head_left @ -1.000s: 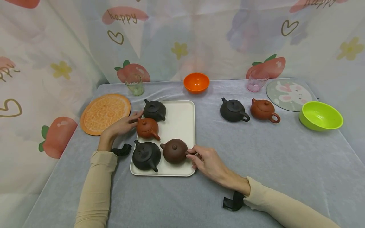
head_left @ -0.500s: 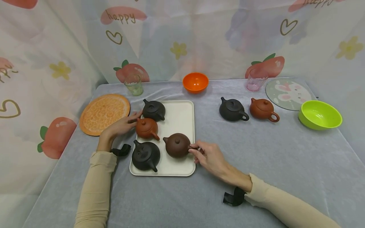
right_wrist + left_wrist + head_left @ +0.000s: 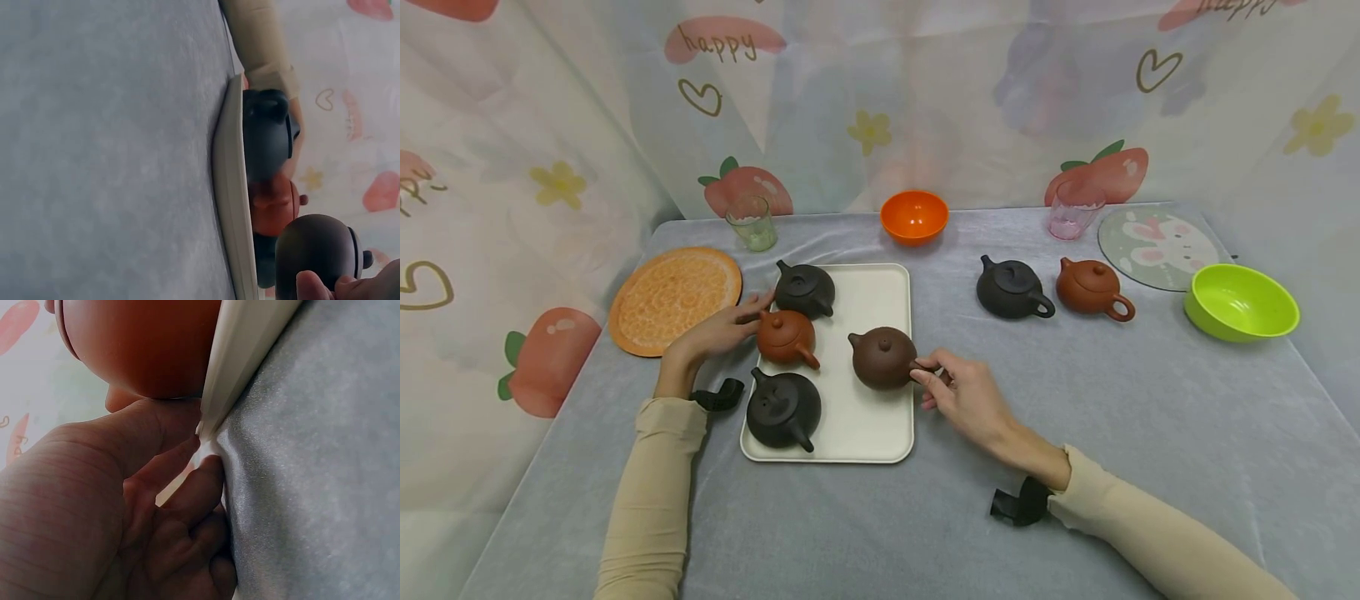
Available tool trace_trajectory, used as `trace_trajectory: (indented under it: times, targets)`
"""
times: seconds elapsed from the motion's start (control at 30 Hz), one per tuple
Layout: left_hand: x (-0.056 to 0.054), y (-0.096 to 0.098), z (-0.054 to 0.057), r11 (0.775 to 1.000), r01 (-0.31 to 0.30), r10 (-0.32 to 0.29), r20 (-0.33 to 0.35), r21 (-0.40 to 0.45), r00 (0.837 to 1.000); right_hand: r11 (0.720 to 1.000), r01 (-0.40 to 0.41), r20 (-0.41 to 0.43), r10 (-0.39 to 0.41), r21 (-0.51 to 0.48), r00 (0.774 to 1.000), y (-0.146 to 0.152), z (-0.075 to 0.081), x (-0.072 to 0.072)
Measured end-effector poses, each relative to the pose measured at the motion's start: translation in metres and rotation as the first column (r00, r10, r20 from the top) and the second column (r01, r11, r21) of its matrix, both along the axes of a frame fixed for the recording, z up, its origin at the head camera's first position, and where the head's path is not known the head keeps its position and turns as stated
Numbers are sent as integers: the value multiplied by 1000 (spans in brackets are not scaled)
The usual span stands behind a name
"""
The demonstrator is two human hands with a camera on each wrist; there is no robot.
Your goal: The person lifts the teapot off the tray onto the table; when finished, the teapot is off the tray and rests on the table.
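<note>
My right hand [image 3: 964, 400] pinches the handle of a dark brown teapot [image 3: 883, 358] between thumb and fingers. In the right wrist view the brown teapot [image 3: 315, 256] stands out farther from the rim than the other pots, held over the cream tray [image 3: 865, 433]. At the tray's left edge, my left hand [image 3: 718, 333] grips the rim, its thumb [image 3: 165, 422] close under a reddish-brown teapot [image 3: 144, 344]. That reddish-brown teapot [image 3: 786, 337] sits on the tray between a small black teapot [image 3: 805, 290] and a larger black teapot [image 3: 783, 410].
Right of the tray stand another black teapot [image 3: 1013, 288] and another reddish-brown teapot [image 3: 1091, 287]. A green bowl [image 3: 1240, 304] and a rabbit mat [image 3: 1157, 250] lie beyond. An orange bowl [image 3: 914, 218], green glass [image 3: 752, 225] and pink glass [image 3: 1072, 212] line the back. An orange round mat [image 3: 673, 300] lies left.
My right hand has carried the brown teapot away from the larger black one, toward the back and right over the tray. The left hand has stayed at the tray's edge.
</note>
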State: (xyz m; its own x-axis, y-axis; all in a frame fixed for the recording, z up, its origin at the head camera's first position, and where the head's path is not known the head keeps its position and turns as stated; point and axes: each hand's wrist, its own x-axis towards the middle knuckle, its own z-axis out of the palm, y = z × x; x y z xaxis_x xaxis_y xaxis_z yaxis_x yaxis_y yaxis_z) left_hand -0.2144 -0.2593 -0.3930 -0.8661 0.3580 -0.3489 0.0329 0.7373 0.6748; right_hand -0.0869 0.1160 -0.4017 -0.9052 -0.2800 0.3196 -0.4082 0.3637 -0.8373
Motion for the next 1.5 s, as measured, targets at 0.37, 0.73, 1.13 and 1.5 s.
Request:
trace_trajectory:
  times: [0.37,0.73,1.13,1.5]
  targets:
    - [-1,-1,-1,1000,-2,3,12,-11,1000,994,106,12,-107,30,994,12,2,-13]
    - [-2,0,-1,1000,4,-4,13,-4,1000,973,219,46,-222,69,974,26,-1,-30]
    - [-4,0,1,1000,3,-2,18,-17,1000,953,285,27,-289,98,957,34,-7,-41]
    - [-4,-2,-2,999,14,-14,14,-29,1000,941,319,66,-328,117,942,40,-12,-50]
